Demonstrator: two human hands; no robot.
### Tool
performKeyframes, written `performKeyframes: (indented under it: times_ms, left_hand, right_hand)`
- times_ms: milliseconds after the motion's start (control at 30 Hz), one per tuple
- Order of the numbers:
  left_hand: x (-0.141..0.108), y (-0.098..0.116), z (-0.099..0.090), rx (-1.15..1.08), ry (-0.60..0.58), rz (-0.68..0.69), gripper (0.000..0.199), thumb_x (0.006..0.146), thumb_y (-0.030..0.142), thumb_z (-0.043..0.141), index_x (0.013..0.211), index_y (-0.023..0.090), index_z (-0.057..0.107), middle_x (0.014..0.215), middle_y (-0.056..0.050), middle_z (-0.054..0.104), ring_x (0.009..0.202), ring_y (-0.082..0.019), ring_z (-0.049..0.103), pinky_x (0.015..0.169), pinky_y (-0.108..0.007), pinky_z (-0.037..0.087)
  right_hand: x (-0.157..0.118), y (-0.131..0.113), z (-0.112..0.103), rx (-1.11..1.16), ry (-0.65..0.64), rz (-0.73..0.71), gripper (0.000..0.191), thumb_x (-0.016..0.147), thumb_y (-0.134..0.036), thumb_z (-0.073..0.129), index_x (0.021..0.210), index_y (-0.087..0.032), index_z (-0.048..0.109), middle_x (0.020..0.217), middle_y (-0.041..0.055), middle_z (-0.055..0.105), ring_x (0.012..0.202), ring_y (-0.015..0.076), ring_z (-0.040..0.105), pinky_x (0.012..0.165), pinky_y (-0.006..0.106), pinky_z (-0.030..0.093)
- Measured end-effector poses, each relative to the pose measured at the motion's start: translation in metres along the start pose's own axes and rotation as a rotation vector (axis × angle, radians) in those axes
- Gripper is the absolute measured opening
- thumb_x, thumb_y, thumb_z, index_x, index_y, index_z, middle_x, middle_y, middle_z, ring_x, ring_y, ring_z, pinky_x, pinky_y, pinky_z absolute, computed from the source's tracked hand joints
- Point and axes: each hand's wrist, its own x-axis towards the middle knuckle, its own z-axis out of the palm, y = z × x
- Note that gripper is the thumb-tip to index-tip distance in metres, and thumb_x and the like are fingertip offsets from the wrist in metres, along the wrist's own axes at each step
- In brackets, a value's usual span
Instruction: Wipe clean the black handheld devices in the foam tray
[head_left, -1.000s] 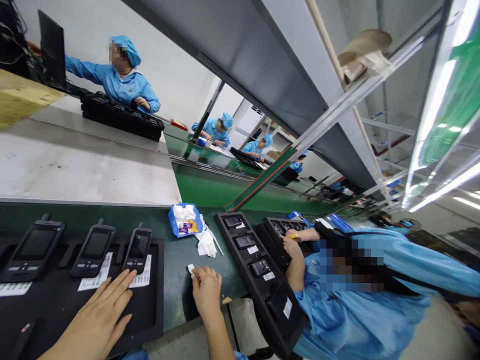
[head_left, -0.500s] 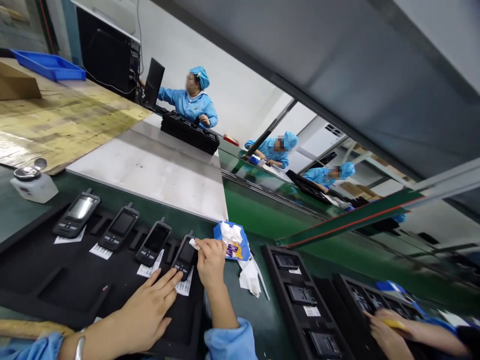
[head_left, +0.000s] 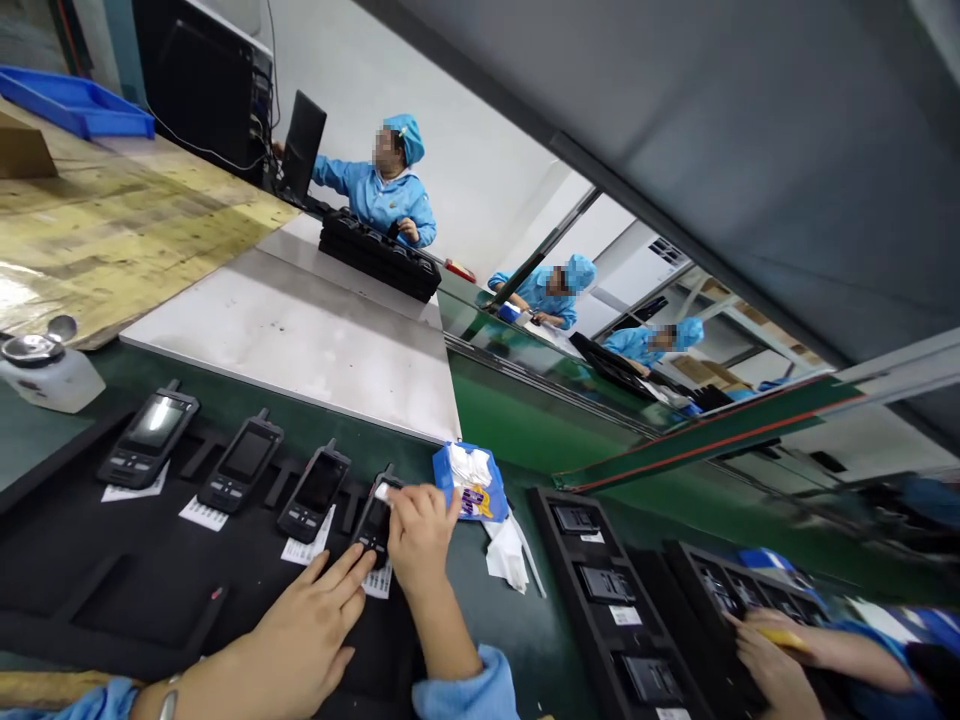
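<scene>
Four black handheld devices with stub antennas lie in a black foam tray (head_left: 150, 590), each beside or over a white label. My left hand (head_left: 300, 630) has its fingers stretched out, the tips resting on the lower end of the rightmost device (head_left: 373, 520). At that device's upper end, my right hand (head_left: 421, 530) pinches a small white wipe (head_left: 383, 492) against the screen. The other devices (head_left: 315, 490), (head_left: 241, 462) and the leftmost device (head_left: 148, 438) lie untouched. Right of my right hand is a blue pack (head_left: 487, 490) holding white wipes.
Crumpled white tissue (head_left: 508, 560) lies beside the pack. A second foam tray (head_left: 551, 560) holds devices on the right, where a co-worker's hands (head_left: 780, 650) work. A bottle (head_left: 56, 375) stands at left. Beyond are a white board (head_left: 300, 340), stacked black trays (head_left: 379, 258) and people in blue.
My right hand has shifted slightly on the upper part of the rightmost device, with the white wipe still pinched. My left hand still rests on the lower end. The view has moved a little.
</scene>
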Motion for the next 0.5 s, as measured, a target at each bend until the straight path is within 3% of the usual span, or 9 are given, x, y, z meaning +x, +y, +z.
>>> performKeyframes:
  times_ms: [133, 267, 367, 500]
  left_hand:
    - [0.001, -0.001, -0.001, -0.042, -0.044, 0.001, 0.065, 0.080, 0.022, 0.052, 0.144, 0.014, 0.044, 0.162, -0.011, 0.019, 0.151, -0.029, 0.012, 0.121, -0.056, 0.020]
    - [0.001, 0.002, -0.003, -0.029, -0.031, -0.016, 0.064, 0.078, 0.018, 0.050, 0.141, 0.013, 0.047, 0.163, -0.010, 0.014, 0.151, -0.029, 0.009, 0.120, -0.056, 0.020]
    - [0.002, 0.004, -0.009, -0.039, -0.045, -0.029, 0.064, 0.077, 0.018, 0.050, 0.141, 0.012, 0.047, 0.162, -0.012, 0.017, 0.151, -0.031, 0.012, 0.119, -0.060, 0.020]
    - [0.002, 0.004, -0.014, -0.077, -0.089, -0.016, 0.064, 0.078, 0.019, 0.050, 0.141, 0.012, 0.047, 0.161, -0.013, 0.019, 0.150, -0.033, 0.015, 0.118, -0.062, 0.021]
  right_hand:
    - [-0.014, -0.002, -0.007, 0.051, -0.099, -0.024, 0.023, 0.090, -0.016, 0.055, 0.097, -0.030, 0.071, 0.088, -0.0015, 0.069, 0.096, 0.0209, 0.054, 0.114, 0.058, 0.008]
    - [0.010, -0.001, -0.004, -0.041, -0.041, 0.062, 0.022, 0.090, -0.014, 0.055, 0.093, -0.028, 0.072, 0.091, -0.0001, 0.071, 0.098, 0.0229, 0.053, 0.111, 0.061, 0.009]
    - [0.023, -0.009, -0.001, -0.040, -0.083, -0.013, 0.024, 0.088, -0.012, 0.056, 0.094, -0.029, 0.072, 0.089, -0.0009, 0.071, 0.097, 0.0219, 0.052, 0.113, 0.061, 0.007]
    - [0.012, -0.005, -0.008, -0.025, -0.185, -0.067, 0.023, 0.088, -0.013, 0.058, 0.094, -0.031, 0.071, 0.088, -0.0021, 0.070, 0.099, 0.0215, 0.053, 0.114, 0.060, 0.005]
